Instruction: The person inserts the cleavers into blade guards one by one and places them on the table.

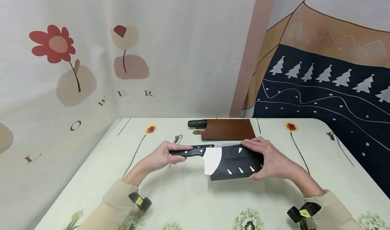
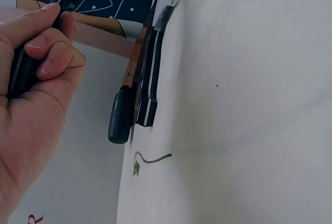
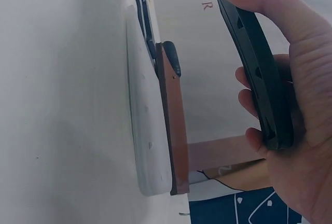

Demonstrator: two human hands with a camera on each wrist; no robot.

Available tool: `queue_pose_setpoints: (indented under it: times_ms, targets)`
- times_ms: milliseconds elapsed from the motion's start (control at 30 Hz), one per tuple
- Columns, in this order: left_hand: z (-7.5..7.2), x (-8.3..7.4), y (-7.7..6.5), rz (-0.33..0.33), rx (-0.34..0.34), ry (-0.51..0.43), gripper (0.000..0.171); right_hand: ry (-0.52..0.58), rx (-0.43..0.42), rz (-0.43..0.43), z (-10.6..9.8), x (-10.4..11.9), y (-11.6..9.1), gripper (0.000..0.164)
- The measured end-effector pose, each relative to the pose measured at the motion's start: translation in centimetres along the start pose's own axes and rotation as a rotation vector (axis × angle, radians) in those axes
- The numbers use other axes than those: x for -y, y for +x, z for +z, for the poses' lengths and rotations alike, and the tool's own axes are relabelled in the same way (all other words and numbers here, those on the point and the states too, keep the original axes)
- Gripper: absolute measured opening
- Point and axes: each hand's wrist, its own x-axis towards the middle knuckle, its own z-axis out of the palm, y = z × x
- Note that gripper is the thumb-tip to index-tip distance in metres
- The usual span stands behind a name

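Note:
My left hand (image 1: 164, 155) grips the black riveted handle (image 1: 187, 152) of a cleaver, thumb below and fingers above. A strip of its shiny blade (image 1: 211, 160) shows between the handle and a black slotted blade guard (image 1: 236, 162) that covers the rest. At the guard's far end, my right hand (image 1: 269, 157) holds it across its width. In the right wrist view, the fingers of the right hand (image 3: 306, 63) wrap round the guard (image 3: 257, 68). The left wrist view has the left hand (image 2: 41, 73) curled round the cleaver's handle (image 2: 23, 68).
Behind the held cleaver lies a second knife, its black handle (image 2: 149, 73) and pale translucent guard (image 3: 148, 115) flat on the table. Beyond it is a brown sheath (image 1: 228, 129) with a black handle (image 1: 197, 123) sticking out. Printed curtains (image 1: 189, 54) hang at the table's back edge.

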Motion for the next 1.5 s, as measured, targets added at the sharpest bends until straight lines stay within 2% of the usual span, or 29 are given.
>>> queue_pose_setpoints:
  times_ms: [200, 533, 733, 900, 1100, 1333, 1500]
  targets:
    - [0.3, 0.2, -0.2, -0.019, -0.046, -0.008, 0.042, 0.003, 0.002, 0.007, 0.2, 0.1, 0.3, 0.099]
    - [0.8, 0.2, -0.5, -0.062, -0.064, -0.028, 0.041, 0.020, -0.007, 0.026, 0.7, 0.5, 0.1, 0.099]
    - [1.5, 0.1, 0.0, -0.043, -0.032, -0.021, 0.042, 0.031, -0.020, 0.033, 1.7, 0.5, 0.5, 0.098]
    - [1.8, 0.7, -0.1, -0.061, -0.013, -0.022, 0.043, 0.020, -0.011, 0.012, 2.6, 0.1, 0.3, 0.097]
    - [1.9, 1.2, -0.4, -0.026, 0.009, 0.046, 0.042, 0.008, -0.002, 0.001, 2.9, 0.2, -0.3, 0.098]
    - [2.1, 1.5, -0.7, 0.045, 0.096, 0.131, 0.044, -0.094, 0.027, -0.002, 3.2, 0.6, -1.3, 0.099]
    - [2.0, 2.0, -0.9, 0.035, 0.167, 0.157, 0.048, -0.143, 0.062, 0.013, 3.4, 0.8, -1.9, 0.099]
